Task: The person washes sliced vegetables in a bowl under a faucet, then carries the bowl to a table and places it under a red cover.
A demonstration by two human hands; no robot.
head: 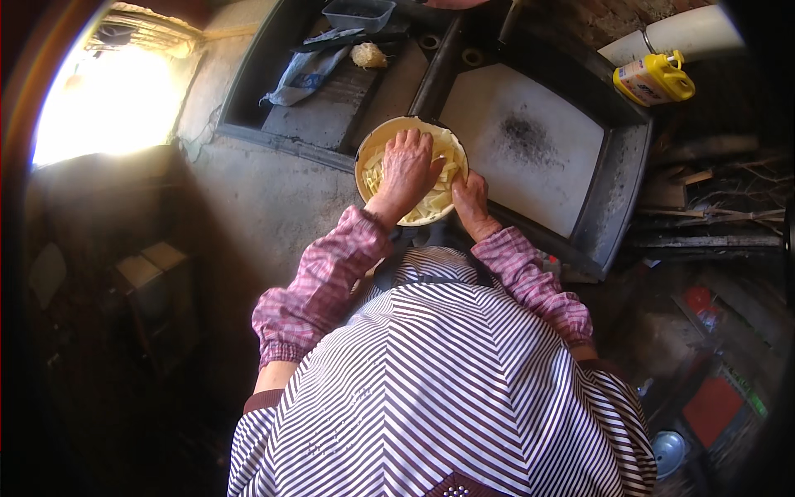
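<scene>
A pale yellow enamel basin (367, 144) with a dark, chipped rim is in front of my body, by the near edge of a double sink. It is filled with pale yellow, cut vegetable pieces (438, 200), some of them thin sticks. Palm down, my left hand (407, 168) rests over the pieces inside the basin. Its palm side is hidden, so whether it grasps any is unclear. My right hand (472, 202) grips the basin's right rim, thumb on the edge. What supports the basin underneath cannot be seen.
The right sink basin (515, 149) has a dark sooty patch. On the left side lie a plastic bag (304, 76), a pale rough lump (368, 56) and a clear plastic tub (359, 15). A yellow detergent jug (652, 79) stands at the right; sticks (714, 214) are stacked below it.
</scene>
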